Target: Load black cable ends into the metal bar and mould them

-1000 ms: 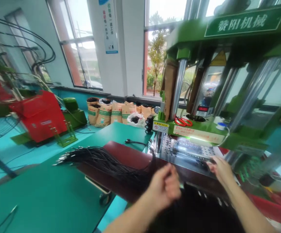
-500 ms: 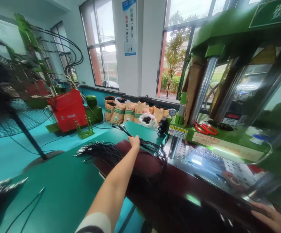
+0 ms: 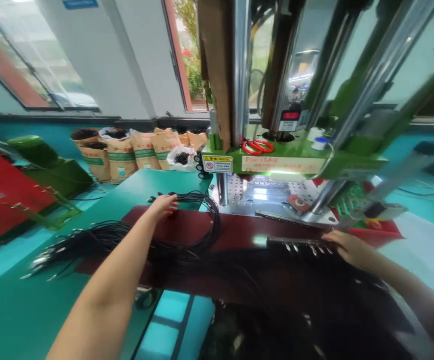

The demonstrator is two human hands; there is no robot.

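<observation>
My left hand is at the near side of a looped bundle of black cables on the dark red board. Its fingers look loosely apart, with nothing visible held in them. On the right, my right hand grips the end of a long dark metal bar; several silver cable ends stick out along its near edge. A second pile of black cables with silver tips lies to the left, partly behind my left forearm.
A green press stands beyond the board, with red-handled scissors on its ledge. Its perforated metal plate holds another bar. Filled paper sacks line the wall. A green table is at left.
The view has swung right and down toward the press. My left hand has moved off the cables' far ends and loosened. My right hand and its bar now show more fully.
</observation>
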